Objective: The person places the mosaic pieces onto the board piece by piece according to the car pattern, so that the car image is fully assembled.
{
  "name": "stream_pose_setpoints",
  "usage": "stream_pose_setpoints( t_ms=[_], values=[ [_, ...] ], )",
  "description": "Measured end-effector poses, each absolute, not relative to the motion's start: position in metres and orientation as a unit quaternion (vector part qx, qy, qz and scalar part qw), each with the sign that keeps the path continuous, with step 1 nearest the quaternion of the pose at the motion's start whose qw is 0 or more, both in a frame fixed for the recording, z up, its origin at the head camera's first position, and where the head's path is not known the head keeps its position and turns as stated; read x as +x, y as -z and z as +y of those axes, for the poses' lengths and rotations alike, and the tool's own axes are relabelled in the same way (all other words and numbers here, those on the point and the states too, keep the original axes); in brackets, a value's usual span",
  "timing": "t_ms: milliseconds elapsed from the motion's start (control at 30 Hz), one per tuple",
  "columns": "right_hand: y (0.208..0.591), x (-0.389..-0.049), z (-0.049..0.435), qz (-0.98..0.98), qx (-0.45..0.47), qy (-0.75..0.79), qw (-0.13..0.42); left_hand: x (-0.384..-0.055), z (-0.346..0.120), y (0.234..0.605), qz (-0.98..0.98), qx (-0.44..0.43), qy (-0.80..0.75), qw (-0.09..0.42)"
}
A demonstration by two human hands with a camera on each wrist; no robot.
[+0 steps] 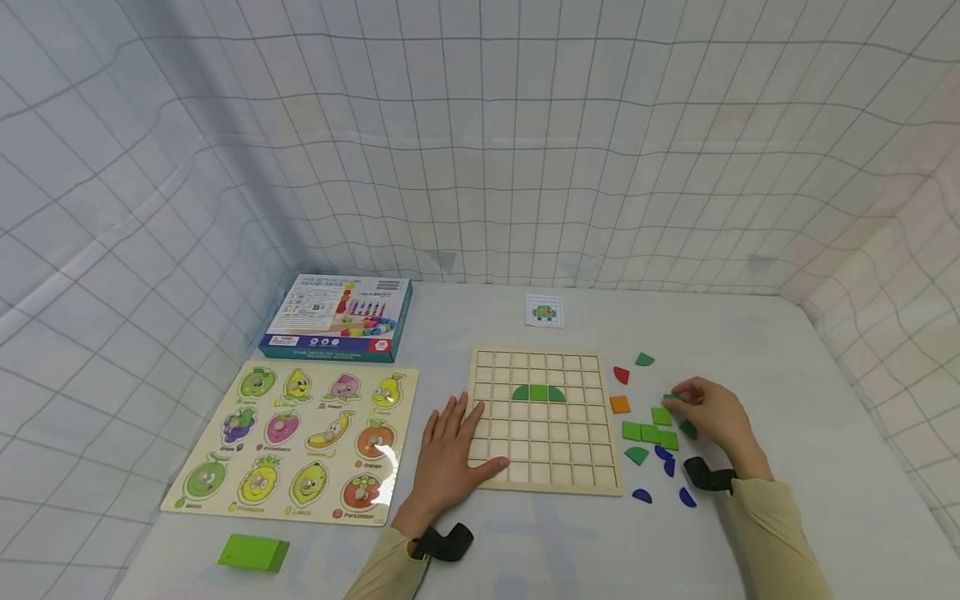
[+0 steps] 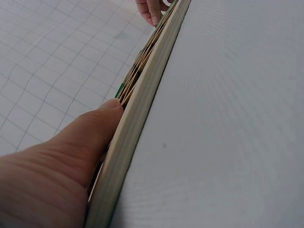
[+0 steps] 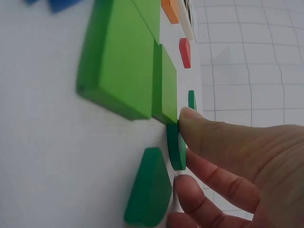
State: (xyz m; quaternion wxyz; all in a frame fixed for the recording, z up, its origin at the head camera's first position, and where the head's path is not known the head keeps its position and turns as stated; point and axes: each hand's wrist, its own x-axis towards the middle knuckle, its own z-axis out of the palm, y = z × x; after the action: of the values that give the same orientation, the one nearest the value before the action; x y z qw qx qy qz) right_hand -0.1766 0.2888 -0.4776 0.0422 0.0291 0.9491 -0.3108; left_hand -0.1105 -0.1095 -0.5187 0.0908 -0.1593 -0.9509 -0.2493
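My left hand [image 1: 447, 462] rests with spread fingers over the left edge of a wooden grid board [image 1: 546, 490], its thumb on the lower cells. In the left wrist view the thumb [image 2: 90, 123] lies against the board's rim. Set in the grid are a green square [image 1: 538, 392] and dark green quarter-circle pieces [image 1: 557, 394] on either side. Right of the board, my right hand [image 1: 712, 412] pinches a dark green quarter-circle piece [image 3: 176, 148] between thumb and fingers, low over the table. Another dark green piece [image 3: 149, 190] lies beside the fingertips.
Loose green squares [image 1: 649, 433], an orange square [image 1: 619, 404], a red piece [image 1: 622, 375] and blue half-circles [image 1: 642, 496] lie right of the board. A pattern card [image 1: 544, 311] is behind it. Leftward are a fruit puzzle [image 1: 300, 442], a box [image 1: 337, 317] and a green block [image 1: 253, 552].
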Motion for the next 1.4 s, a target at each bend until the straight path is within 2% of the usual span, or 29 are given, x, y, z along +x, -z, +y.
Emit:
stream_pose_setpoints(
  t_ms=[433, 800, 1067, 1400],
  values=[
    [0.474, -0.176, 0.288, 0.956, 0.071, 0.282, 0.037, -0.111, -0.109, 0.520, -0.952, -0.156, 0.247, 0.089],
    [0.472, -0.178, 0.284, 0.952, 0.056, 0.299, 0.029, -0.111, -0.109, 0.520, -0.952, -0.154, 0.248, 0.087],
    [0.469, -0.181, 0.283, 0.947, 0.064, 0.309, 0.058, -0.111, -0.108, 0.520, -0.952, -0.155, 0.251, 0.084],
    [0.468, -0.187, 0.278, 0.946, 0.080, 0.308, 0.065, -0.111, -0.109, 0.520, -0.952, -0.157, 0.247, 0.094]
  ],
)
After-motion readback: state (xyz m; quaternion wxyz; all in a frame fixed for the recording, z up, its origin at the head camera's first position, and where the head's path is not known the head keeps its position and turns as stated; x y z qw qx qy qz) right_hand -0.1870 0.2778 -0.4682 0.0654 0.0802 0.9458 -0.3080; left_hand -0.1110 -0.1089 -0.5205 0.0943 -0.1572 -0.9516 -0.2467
